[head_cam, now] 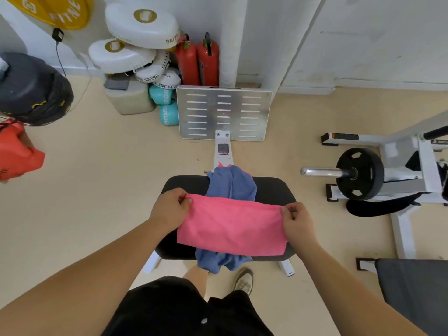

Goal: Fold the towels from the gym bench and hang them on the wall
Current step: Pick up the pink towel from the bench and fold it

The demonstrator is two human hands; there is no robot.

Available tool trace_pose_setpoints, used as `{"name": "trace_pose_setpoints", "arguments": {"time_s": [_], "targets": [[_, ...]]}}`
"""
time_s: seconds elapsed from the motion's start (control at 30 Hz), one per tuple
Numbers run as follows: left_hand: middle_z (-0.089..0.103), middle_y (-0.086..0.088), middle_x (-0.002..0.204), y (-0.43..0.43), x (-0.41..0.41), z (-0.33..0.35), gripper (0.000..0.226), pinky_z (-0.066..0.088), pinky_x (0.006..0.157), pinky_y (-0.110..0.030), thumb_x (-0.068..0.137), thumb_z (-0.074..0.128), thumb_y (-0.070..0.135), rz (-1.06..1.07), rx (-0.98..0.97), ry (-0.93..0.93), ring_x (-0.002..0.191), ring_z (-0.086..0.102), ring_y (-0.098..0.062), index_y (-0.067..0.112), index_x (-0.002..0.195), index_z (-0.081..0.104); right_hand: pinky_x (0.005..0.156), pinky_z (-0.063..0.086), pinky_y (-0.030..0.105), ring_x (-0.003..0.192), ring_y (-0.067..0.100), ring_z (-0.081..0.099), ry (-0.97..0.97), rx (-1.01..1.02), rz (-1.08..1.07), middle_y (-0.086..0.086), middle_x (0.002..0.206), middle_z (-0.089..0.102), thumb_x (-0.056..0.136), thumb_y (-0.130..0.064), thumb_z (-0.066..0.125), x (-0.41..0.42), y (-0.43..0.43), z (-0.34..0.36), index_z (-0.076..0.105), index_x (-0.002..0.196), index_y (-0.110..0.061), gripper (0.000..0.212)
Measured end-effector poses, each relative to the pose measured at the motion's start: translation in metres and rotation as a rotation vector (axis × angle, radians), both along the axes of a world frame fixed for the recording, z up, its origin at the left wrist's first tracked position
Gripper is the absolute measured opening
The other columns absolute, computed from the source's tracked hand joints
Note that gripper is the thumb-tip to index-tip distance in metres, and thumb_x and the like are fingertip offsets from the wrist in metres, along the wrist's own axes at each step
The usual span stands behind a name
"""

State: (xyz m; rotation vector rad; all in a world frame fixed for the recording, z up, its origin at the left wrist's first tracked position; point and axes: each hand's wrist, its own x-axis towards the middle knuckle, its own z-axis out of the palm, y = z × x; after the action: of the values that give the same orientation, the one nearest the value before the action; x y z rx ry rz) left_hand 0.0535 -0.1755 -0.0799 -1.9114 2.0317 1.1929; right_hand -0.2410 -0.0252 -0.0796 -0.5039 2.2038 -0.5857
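A pink towel [230,225] lies folded into a wide band across the black padded gym bench [274,187]. My left hand [171,206] pinches its far left corner, and my right hand [297,218] pinches its far right corner. Under the pink towel a crumpled blue towel [232,184] runs along the bench, showing beyond the pink one and hanging off the near edge [219,261]. A small bit of another pink cloth [221,164] peeks out behind the blue towel.
A slotted metal footplate [224,112] stands beyond the bench. Two red fire extinguishers [197,61] and white boxing pads [143,42] sit by the wall. A barbell with a black plate [360,173] on a white rack stands to the right. My legs and shoe [243,280] are below.
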Motion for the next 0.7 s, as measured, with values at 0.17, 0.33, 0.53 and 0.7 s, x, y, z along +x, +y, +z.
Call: {"name": "trace_pose_setpoints", "arguments": {"time_s": [0.17,0.33,0.53,0.7], "targets": [[0.067,-0.005,0.112,0.003,-0.009,-0.002,0.043,0.050,0.082,-0.034,0.093,0.064,0.036,0.100,0.060,-0.036,0.099,0.065,-0.025,0.010,0.126,0.058,0.084,0.044,0.034,0.108,0.030,0.063,0.048,0.169,0.212,0.008,0.119,0.066,0.103,-0.033,0.054,0.003,-0.007,-0.007,0.055,0.136,-0.013,0.038],[0.064,-0.006,0.089,0.003,-0.023,0.000,0.021,0.047,0.072,-0.035,0.090,0.060,0.029,0.101,0.189,-0.068,0.086,0.062,-0.030,0.010,0.099,0.061,0.087,0.052,0.038,0.101,0.029,0.060,0.138,0.262,0.365,0.009,0.121,0.051,0.096,-0.042,0.064,0.005,-0.013,0.001,0.063,0.114,-0.022,0.026],[0.063,-0.006,0.087,0.009,-0.020,0.026,0.017,0.042,0.062,-0.031,0.086,0.068,0.026,0.266,0.241,0.042,0.074,0.055,-0.019,0.011,0.089,0.059,0.065,0.043,0.031,0.078,0.021,0.052,-0.048,0.005,0.167,0.003,0.084,0.056,0.094,-0.021,0.068,0.004,-0.006,0.019,0.056,0.089,-0.009,0.018],[0.066,-0.009,0.098,0.027,-0.002,0.050,0.024,0.045,0.067,-0.029,0.089,0.072,0.029,0.385,0.135,0.158,0.082,0.056,-0.020,0.010,0.099,0.060,0.098,0.058,0.054,0.109,0.031,0.068,-0.488,0.020,-0.147,0.009,0.116,0.072,0.094,-0.027,0.075,0.000,0.012,0.030,0.070,0.120,-0.009,0.032]]}}
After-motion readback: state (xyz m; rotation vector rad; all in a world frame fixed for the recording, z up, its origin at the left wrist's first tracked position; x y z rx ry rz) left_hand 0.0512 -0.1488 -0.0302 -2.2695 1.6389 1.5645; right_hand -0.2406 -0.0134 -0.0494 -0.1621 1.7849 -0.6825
